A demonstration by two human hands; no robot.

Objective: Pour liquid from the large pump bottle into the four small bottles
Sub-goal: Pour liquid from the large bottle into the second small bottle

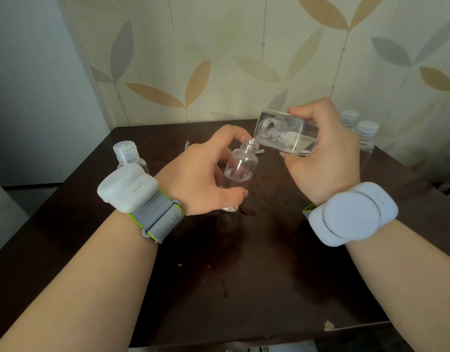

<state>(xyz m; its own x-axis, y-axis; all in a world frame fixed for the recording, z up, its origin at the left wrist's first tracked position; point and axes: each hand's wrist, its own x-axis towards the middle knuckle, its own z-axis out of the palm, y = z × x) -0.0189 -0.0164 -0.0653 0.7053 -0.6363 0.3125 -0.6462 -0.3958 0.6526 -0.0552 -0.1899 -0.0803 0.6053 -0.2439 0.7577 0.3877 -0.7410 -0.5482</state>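
**Large bottle tipped over a small bottle's mouth**

The large bottle (287,133), clear and square-sided with its pump off, lies tilted nearly flat above the dark table (244,288), its open threaded neck just over the mouth of a small bottle (240,171). The right hand (325,153) grips the large bottle, fingers curled round its body. The small bottle, uncapped and leaning slightly, holds some clear liquid low inside; the left hand (203,179) wraps it, thumb and fingers curled about its sides. Wet spots lie on the table just beside the small bottle's base. Left of the small bottle stands a capped bottle (128,157); to its right, behind the right hand, stand two more capped bottles (358,128). Both wrists carry pale strapped devices.
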